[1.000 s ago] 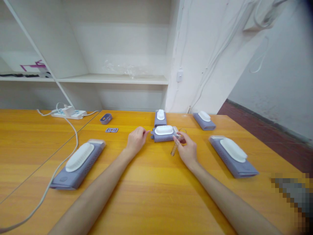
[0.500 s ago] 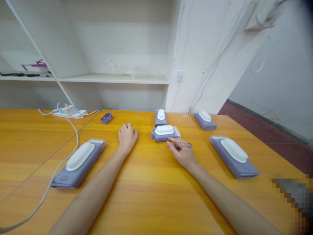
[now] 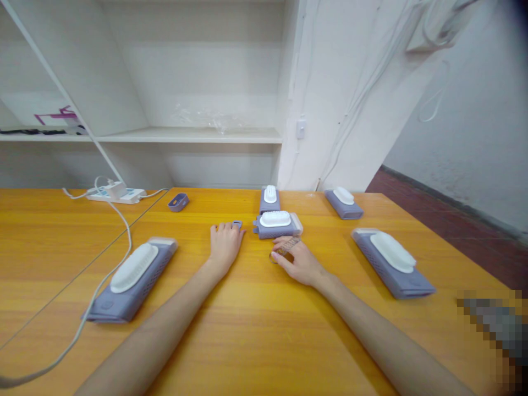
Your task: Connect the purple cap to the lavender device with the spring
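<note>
My right hand (image 3: pixel 303 263) is closed on a thin metal coil spring (image 3: pixel 286 246), which slants across its fingers just above the table. Beside the index finger and thumb of my left hand (image 3: pixel 225 245), a small grey-purple plastic piece (image 3: pixel 236 224) sticks out; the fingers are curled, and part of the piece is hidden. Between and beyond the hands lies a purple case (image 3: pixel 272 234) with a white, bristly oval top (image 3: pixel 275 219), a tab at its left end and a clear right end. Neither hand grips this case.
Similar purple cases with white tops lie at left (image 3: pixel 119 300), right (image 3: pixel 406 280), far right (image 3: pixel 350 212) and behind the middle one (image 3: pixel 270 207). A hollow purple part (image 3: pixel 178 202) sits near a power strip (image 3: pixel 132 196). A white cable (image 3: pixel 128 236) crosses the left side.
My left hand has moved right, and the small plastic piece now shows at its fingers. My right hand has drawn slightly nearer to me, and the spring has turned from level to slanted.
</note>
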### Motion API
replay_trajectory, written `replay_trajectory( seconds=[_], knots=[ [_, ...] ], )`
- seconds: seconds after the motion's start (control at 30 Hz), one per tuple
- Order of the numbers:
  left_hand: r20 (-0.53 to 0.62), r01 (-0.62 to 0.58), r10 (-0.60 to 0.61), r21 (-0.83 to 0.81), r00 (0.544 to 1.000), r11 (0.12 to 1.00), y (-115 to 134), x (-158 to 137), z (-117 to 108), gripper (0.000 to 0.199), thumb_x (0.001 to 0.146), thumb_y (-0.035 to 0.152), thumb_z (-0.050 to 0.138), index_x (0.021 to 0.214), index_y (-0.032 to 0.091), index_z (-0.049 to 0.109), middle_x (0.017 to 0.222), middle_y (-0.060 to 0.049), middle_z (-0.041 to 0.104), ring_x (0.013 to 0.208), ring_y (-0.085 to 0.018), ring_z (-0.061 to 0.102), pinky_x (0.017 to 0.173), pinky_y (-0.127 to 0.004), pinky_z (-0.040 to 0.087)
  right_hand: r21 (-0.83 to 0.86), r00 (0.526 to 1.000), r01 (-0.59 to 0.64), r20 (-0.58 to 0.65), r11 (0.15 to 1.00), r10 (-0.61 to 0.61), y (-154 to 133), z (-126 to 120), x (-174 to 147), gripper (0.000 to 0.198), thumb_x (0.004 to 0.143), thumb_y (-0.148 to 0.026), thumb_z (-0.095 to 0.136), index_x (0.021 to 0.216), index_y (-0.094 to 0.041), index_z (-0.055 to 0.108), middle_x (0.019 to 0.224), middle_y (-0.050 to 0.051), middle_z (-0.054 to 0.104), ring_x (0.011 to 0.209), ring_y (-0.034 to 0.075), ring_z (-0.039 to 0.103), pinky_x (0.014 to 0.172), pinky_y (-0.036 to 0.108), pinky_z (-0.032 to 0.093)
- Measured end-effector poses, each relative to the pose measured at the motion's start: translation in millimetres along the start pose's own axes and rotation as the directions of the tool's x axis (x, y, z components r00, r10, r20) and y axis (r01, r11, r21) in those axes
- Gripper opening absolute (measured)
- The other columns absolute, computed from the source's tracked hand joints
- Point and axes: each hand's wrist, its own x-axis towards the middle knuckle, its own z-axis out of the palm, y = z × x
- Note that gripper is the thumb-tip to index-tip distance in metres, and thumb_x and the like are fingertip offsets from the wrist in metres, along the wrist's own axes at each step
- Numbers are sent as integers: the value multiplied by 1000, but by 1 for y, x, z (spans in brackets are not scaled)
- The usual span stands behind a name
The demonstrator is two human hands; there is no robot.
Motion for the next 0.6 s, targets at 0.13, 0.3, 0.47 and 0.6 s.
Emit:
replay_trajectory(
  seconds=[0.13,0.3,0.47,0.6],
  knots=[
    [5,-71,71,-3,997,997,10,-14,-10,31,89,30,35,88,14,61,82,-12,64,84,-26,55,76,-38,32,-54,998,51,27,997,-50,-2,1,-1,16,85,-30,52,92,-20,63,111,7,58,104,22,52,91,37,40],
    [40,-202,206,-86,978,976,23,-28,-20,30,91,29,31,97,18,58,79,-10,63,79,-22,56,69,-31,37,-102,997,-2,-76,995,-5,-1,0,0,19,86,-33,50,89,-19,63,88,7,61,86,20,55,79,35,44],
    [74,-277,291,-158,954,948,26,-31,-20,32,91,21,30,116,21,49,77,-7,63,77,-19,59,62,-26,40,-10,981,-81,-179,997,78,4,4,-2,20,85,-35,53,88,-18,62,77,4,60,69,16,55,66,29,44],
    [87,-269,313,-333,946,904,25,-33,-15,34,89,17,33,120,23,44,93,-6,65,80,-17,62,66,-25,43,252,950,-247,-126,936,285,9,8,0,23,82,-40,55,83,-18,59,71,2,61,58,14,56,55,26,45]
  ],
)
